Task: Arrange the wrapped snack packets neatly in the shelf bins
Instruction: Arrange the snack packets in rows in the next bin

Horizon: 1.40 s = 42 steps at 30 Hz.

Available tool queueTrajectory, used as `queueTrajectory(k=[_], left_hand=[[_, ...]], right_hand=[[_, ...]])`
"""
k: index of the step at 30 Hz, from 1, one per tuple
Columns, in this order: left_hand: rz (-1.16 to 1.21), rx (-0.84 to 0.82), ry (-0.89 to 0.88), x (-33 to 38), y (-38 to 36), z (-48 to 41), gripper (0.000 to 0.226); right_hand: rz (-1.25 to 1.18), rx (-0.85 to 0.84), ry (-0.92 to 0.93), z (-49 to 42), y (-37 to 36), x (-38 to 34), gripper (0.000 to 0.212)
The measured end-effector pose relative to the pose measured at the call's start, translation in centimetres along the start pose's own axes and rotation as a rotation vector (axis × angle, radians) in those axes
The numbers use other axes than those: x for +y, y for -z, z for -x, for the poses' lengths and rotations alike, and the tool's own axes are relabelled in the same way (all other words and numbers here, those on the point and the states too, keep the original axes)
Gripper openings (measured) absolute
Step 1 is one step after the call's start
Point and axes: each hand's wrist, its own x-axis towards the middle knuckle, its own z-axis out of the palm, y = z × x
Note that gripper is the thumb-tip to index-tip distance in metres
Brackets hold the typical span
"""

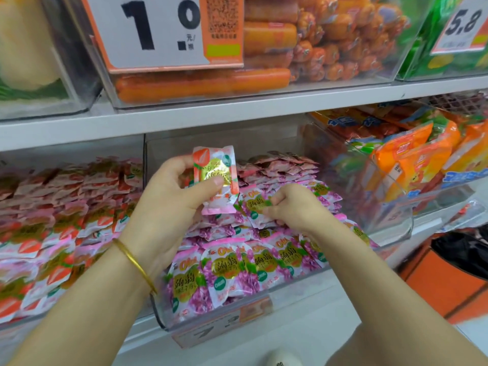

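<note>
My left hand [171,204] holds up a red-and-white snack packet [215,178], thumb across its gold label, above the middle clear bin [290,299]. That bin is filled with pink-and-purple grape packets [237,270]. My right hand [293,207] reaches into the bin and pinches one grape packet [256,206] on the pile. The clear bin to the left [10,322] holds several red-and-white packets [52,233] like the one in my left hand.
An upper shelf [211,114] carries bins of orange sausages [269,38] with a large price card [158,30]. Orange snack bags [412,159] fill the bin to the right. An orange cart with a black bag [459,262] stands at lower right.
</note>
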Motion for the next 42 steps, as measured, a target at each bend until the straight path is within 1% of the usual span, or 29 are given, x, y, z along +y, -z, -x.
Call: queueTrajectory(k=[2,4,6,8,11,13,15,17,18,20,21,23,25,27,29,30,35,37,40,42], left_hand=[[0.037,0.0,0.007,0.2,-0.1,0.1,0.031],[0.079,-0.008,0.011,0.2,-0.1,0.0,0.03],[0.124,-0.018,0.015,0.2,-0.1,0.0,0.027],[0.145,-0.031,0.022,0.3,-0.1,0.0,0.028],[0.135,-0.035,0.014,0.3,-0.1,0.2,0.028],[0.119,-0.027,0.004,0.3,-0.2,0.3,0.029],[0.103,-0.017,-0.002,0.3,-0.3,0.4,0.029],[0.107,-0.006,-0.004,0.2,-0.3,0.5,0.026],[0.106,-0.003,-0.003,0.2,-0.4,0.6,0.026],[0.103,-0.004,-0.003,0.3,-0.4,0.9,0.027],[0.108,-0.007,-0.005,0.3,-0.4,1.0,0.028],[0.132,-0.012,-0.014,0.4,-0.3,1.2,0.028],[0.154,0.002,-0.026,0.6,-0.2,1.4,0.025],[0.174,0.002,-0.027,0.8,-0.1,1.5,0.024],[0.201,-0.01,-0.023,0.9,0.1,1.7,0.026],[0.214,-0.018,-0.02,1.0,0.1,1.8,0.028],[0.255,-0.021,-0.015,1.2,0.4,2.0,0.029],[0.263,-0.017,-0.013,1.3,0.4,2.1,0.027],[0.275,-0.029,-0.008,1.4,0.7,2.4,0.026],[0.279,-0.032,-0.021,1.6,1.1,2.6,0.026]], right_hand=[[-0.157,0.09,-0.054,0.0,1.0,0.4,0.026],[-0.19,0.203,-0.084,-0.5,2.4,1.2,0.027],[-0.089,0.237,-0.102,-1.0,3.0,2.0,0.029],[0.12,0.208,-0.111,-1.1,2.9,2.3,0.024],[0.393,0.274,-0.058,-0.8,2.2,2.3,0.025],[0.453,0.312,0.057,-0.2,2.1,1.7,0.024],[0.434,0.194,0.207,0.2,1.8,1.3,0.024],[0.481,0.057,0.274,0.2,1.3,1.1,0.027],[0.531,0.049,0.279,0.2,1.1,1.1,0.026],[0.593,0.122,0.297,0.2,1.0,1.2,0.022],[0.559,0.16,0.32,0.3,0.9,1.2,0.021],[0.403,0.178,0.385,1.0,0.8,0.6,0.026],[0.275,0.093,0.485,1.8,0.5,-0.5,0.035],[0.279,-0.063,0.561,2.2,-0.2,-1.2,0.052],[0.368,-0.175,0.587,2.1,-0.7,-1.5,0.065],[0.407,-0.184,0.59,1.8,-0.8,-1.5,0.066],[0.544,-0.064,0.603,0.6,-1.5,-1.8,0.059],[0.525,-0.061,0.612,0.6,-1.3,-1.8,0.061],[0.44,-0.174,0.578,1.2,-0.2,-1.3,0.067],[0.473,-0.195,0.571,1.5,0.0,-1.1,0.071]])
